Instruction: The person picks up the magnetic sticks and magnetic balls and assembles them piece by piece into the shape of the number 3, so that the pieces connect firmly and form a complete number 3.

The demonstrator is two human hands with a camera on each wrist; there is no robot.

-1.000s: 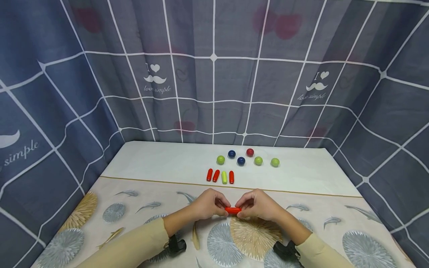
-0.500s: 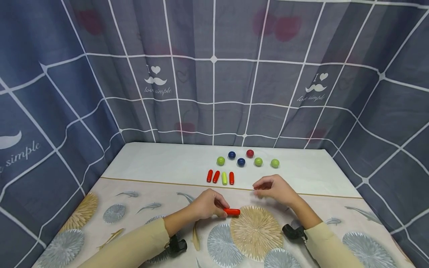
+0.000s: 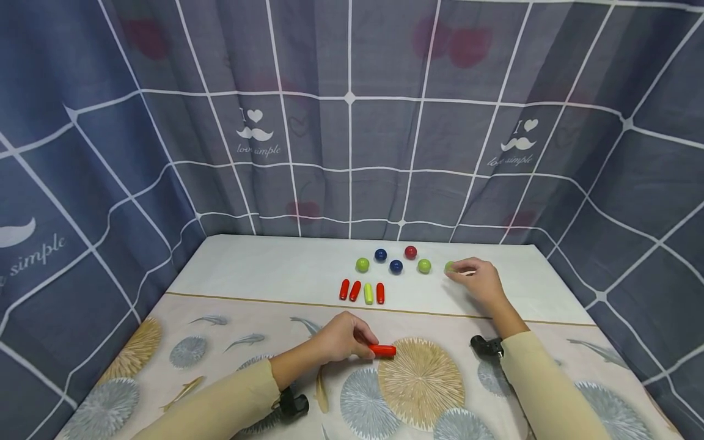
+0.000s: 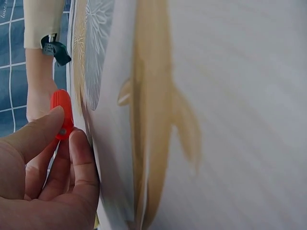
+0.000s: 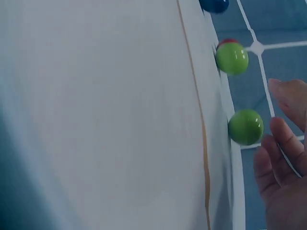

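My left hand (image 3: 343, 337) pinches a short red plastic rod (image 3: 384, 350) close over the patterned cloth. In the left wrist view, thumb and fingertips hold the lower part of that ribbed rod (image 4: 61, 101), which shows a small grey dot near its end. My right hand (image 3: 477, 281) reaches over the white part of the table to the rightmost green ball (image 3: 449, 266). In the right wrist view, the thumb and fingers (image 5: 280, 167) are spread beside this glossy ball (image 5: 245, 127), with a small gap between, and nothing is held.
Two more green balls (image 3: 424, 266), two dark blue balls (image 3: 396, 266) and a red ball (image 3: 410, 252) stand on the white strip (image 3: 264, 263). Before them lie three red rods (image 3: 344, 289) and one yellow-green rod (image 3: 368, 294). A checked curtain (image 3: 308, 183) encloses the back and sides.
My right hand has let go of the red rod and moved forward and right to the far green ball. The left hand stays in place, still pinching the rod.
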